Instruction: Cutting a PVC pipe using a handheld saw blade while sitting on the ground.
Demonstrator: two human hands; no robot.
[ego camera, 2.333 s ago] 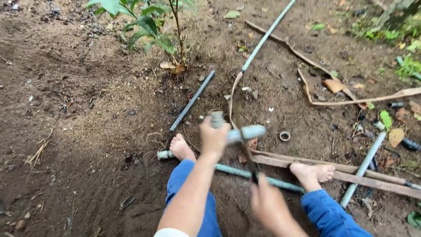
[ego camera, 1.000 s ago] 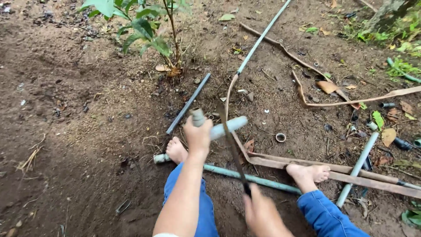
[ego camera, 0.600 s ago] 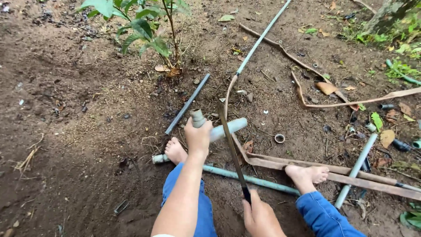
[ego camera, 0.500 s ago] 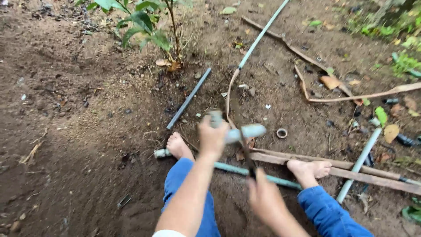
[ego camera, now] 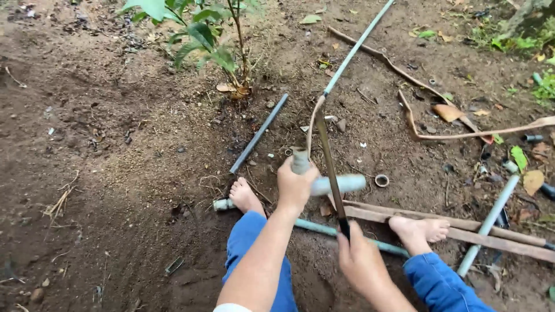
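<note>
The left hand has its fingers wrapped tight around a short pale grey pipe piece with a bend at one end, holding it up just above the dirt ground. The right hand is clenched on the handle of a saw — a thin dark blade under a bent bow — and the blade lies right across the pipe piece. The pipe looks like light, stiff plastic, smooth and maybe a bit slippery, so a firm hold close beside the blade seems the best way to keep it from rolling. Near the hands are 2 bare feet: the left foot rests on a long greenish pipe, the right foot on wooden sticks. Farther out lie a dark pipe, a small ring and a little green plant.
</note>
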